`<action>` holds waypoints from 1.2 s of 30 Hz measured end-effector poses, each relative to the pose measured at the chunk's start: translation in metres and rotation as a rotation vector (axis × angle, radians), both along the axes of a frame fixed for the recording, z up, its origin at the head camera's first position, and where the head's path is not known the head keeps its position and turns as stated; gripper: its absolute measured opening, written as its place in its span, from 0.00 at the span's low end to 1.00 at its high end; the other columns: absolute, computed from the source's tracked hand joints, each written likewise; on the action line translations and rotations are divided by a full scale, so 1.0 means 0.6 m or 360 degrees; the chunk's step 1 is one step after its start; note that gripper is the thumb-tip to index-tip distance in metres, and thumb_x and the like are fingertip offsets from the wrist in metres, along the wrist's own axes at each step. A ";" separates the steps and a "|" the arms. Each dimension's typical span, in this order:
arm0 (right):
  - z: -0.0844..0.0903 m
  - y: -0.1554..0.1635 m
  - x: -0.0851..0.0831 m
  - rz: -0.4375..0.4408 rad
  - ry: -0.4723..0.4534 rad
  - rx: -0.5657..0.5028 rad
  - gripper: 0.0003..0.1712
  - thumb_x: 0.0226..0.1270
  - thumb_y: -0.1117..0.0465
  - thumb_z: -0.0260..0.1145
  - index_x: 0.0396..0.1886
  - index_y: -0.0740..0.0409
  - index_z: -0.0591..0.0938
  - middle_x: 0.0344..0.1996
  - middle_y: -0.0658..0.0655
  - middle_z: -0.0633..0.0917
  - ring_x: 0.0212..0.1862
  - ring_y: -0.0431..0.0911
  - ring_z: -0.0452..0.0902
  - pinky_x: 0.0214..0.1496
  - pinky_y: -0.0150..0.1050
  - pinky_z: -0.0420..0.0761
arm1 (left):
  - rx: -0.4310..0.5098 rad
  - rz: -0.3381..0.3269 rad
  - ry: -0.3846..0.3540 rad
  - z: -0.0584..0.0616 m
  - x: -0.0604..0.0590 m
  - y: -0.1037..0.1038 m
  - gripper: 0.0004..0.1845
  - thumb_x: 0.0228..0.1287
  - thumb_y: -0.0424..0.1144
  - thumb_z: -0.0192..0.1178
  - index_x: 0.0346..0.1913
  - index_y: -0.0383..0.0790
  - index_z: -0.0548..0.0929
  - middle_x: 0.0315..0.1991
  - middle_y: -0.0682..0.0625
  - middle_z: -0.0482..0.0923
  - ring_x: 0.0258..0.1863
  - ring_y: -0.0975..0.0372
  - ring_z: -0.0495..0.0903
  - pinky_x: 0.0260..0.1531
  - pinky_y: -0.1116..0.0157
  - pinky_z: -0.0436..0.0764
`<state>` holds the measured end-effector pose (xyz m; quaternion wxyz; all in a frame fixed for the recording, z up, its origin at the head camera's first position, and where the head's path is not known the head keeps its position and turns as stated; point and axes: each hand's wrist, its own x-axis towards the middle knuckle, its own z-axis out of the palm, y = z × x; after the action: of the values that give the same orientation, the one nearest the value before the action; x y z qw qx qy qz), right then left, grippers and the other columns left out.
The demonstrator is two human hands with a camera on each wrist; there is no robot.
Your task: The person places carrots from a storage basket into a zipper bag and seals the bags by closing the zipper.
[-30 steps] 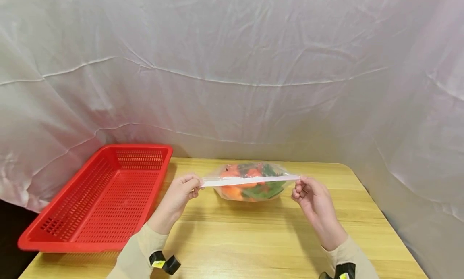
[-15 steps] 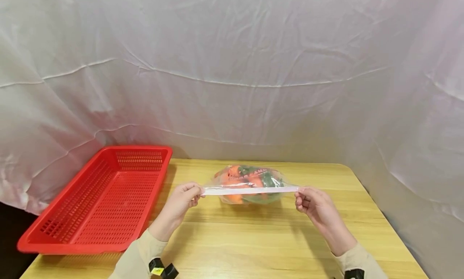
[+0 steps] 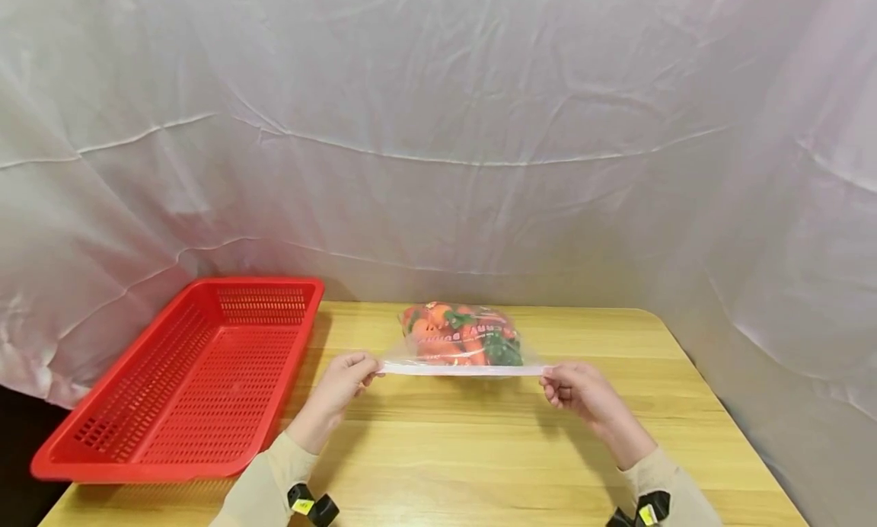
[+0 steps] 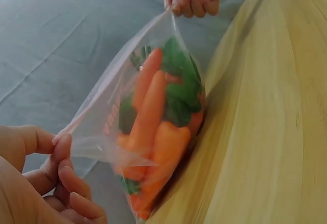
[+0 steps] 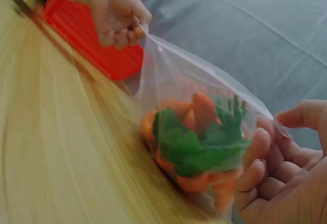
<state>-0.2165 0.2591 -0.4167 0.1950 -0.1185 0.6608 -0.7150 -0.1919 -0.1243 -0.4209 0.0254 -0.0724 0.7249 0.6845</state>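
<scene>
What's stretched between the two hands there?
In the head view, the clear bag's sealed strip spans from the left hand to the right hand; carrots fill it.

A makeshift recording set: white sheeting (image 3: pixel 438 131) draped from nine to three o'clock behind a wooden table (image 3: pixel 479 458).

Bare tabletop (image 3: pixel 493 466) front of hands; red basket (image 3: pixel 185 375) blocks left; carrot bag (image 3: pixel 460 343) mid-table, backdrop cloth (image 3: pixel 438 169) behind.
</scene>
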 end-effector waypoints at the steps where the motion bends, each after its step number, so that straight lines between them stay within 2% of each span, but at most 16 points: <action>1: -0.004 0.003 -0.004 0.0050 0.0010 0.0039 0.15 0.72 0.64 0.53 0.28 0.53 0.83 0.22 0.44 0.83 0.24 0.33 0.76 0.27 0.26 0.76 | -0.0048 -0.0010 -0.0002 -0.002 -0.001 -0.002 0.07 0.57 0.29 0.57 0.23 0.35 0.81 0.17 0.56 0.67 0.20 0.66 0.64 0.22 0.71 0.62; 4: -0.018 0.017 -0.019 0.0191 0.0021 0.0152 0.13 0.71 0.61 0.55 0.29 0.52 0.83 0.22 0.43 0.83 0.23 0.32 0.75 0.27 0.26 0.75 | -0.0232 -0.0055 0.0012 -0.010 -0.003 -0.006 0.07 0.57 0.31 0.58 0.24 0.34 0.81 0.20 0.56 0.69 0.23 0.65 0.64 0.26 0.70 0.64; 8: -0.033 0.031 -0.033 0.0308 -0.0029 0.0321 0.12 0.70 0.58 0.57 0.30 0.52 0.84 0.21 0.41 0.83 0.23 0.31 0.76 0.26 0.26 0.75 | -0.0454 -0.0122 0.0064 -0.020 -0.005 -0.009 0.07 0.54 0.33 0.60 0.23 0.33 0.81 0.24 0.55 0.72 0.30 0.63 0.66 0.33 0.67 0.66; 11: -0.035 0.032 -0.030 0.0374 -0.0082 0.0399 0.12 0.68 0.56 0.59 0.31 0.58 0.83 0.20 0.43 0.83 0.22 0.32 0.76 0.25 0.26 0.75 | -0.0573 -0.0173 0.0102 -0.027 -0.006 -0.010 0.07 0.50 0.32 0.61 0.22 0.29 0.80 0.23 0.54 0.72 0.27 0.63 0.63 0.28 0.67 0.63; 14: -0.032 0.028 -0.023 0.0427 -0.0105 0.0429 0.12 0.68 0.58 0.59 0.31 0.63 0.81 0.20 0.45 0.83 0.22 0.33 0.76 0.25 0.25 0.75 | -0.0686 -0.0242 0.0132 -0.032 -0.006 -0.010 0.08 0.47 0.31 0.60 0.22 0.26 0.79 0.18 0.55 0.68 0.21 0.64 0.58 0.22 0.69 0.59; 19: -0.036 0.024 -0.016 0.0474 -0.0136 0.0513 0.11 0.69 0.62 0.57 0.30 0.63 0.80 0.19 0.46 0.83 0.21 0.34 0.76 0.24 0.25 0.76 | -0.0887 -0.0381 0.0134 -0.036 -0.001 -0.010 0.08 0.47 0.30 0.60 0.19 0.27 0.77 0.12 0.58 0.57 0.15 0.66 0.53 0.17 0.70 0.54; 23: -0.040 0.023 -0.015 0.0496 -0.0166 0.0543 0.12 0.69 0.62 0.58 0.30 0.65 0.81 0.19 0.46 0.83 0.20 0.34 0.76 0.23 0.26 0.77 | -0.0963 -0.0447 0.0120 -0.037 0.001 -0.009 0.10 0.48 0.32 0.60 0.15 0.32 0.75 0.11 0.59 0.54 0.15 0.66 0.53 0.17 0.70 0.54; 30: -0.043 0.026 -0.018 0.0570 -0.0142 0.0572 0.15 0.68 0.61 0.60 0.32 0.73 0.81 0.18 0.47 0.84 0.20 0.34 0.77 0.23 0.26 0.78 | -0.0966 -0.0473 0.0073 -0.034 0.004 -0.010 0.14 0.46 0.33 0.62 0.13 0.45 0.68 0.13 0.58 0.54 0.16 0.65 0.54 0.19 0.69 0.54; 36: -0.039 0.029 -0.016 0.0692 -0.0088 0.0658 0.20 0.68 0.60 0.61 0.33 0.79 0.79 0.19 0.48 0.85 0.21 0.35 0.80 0.25 0.28 0.79 | -0.1121 -0.0650 0.0091 -0.026 0.006 -0.014 0.16 0.47 0.33 0.61 0.11 0.47 0.67 0.11 0.60 0.54 0.15 0.67 0.53 0.17 0.70 0.53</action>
<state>-0.2261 0.2766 -0.4402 0.3814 -0.1954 0.7459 -0.5098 -0.1883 -0.1329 -0.4364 0.1143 0.0879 0.9149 0.3770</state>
